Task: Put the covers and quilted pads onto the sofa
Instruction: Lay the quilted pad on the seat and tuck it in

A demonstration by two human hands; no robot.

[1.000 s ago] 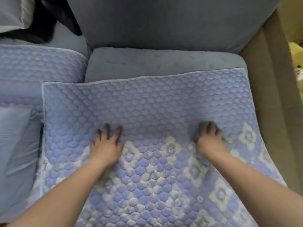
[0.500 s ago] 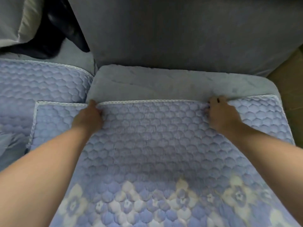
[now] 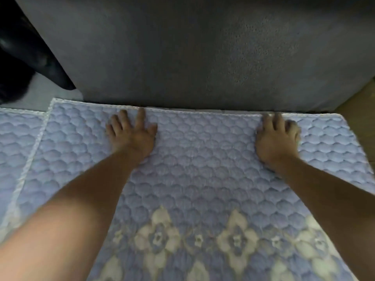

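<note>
The quilted pad [image 3: 203, 169] lies on the sofa seat, its far edge at the backrest [image 3: 182, 53]. Left hand [image 3: 133, 134] presses flat, fingers spread; right hand [image 3: 278, 136] too, fingers looser — best tuck that edge evenly, overlapping the neighbouring pad [image 3: 18, 138] less.

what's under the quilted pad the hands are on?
Both the left hand and right hand rest flat on the quilted pad. It overlaps a second pad at its left edge. Whatever else lies beneath is covered.
</note>
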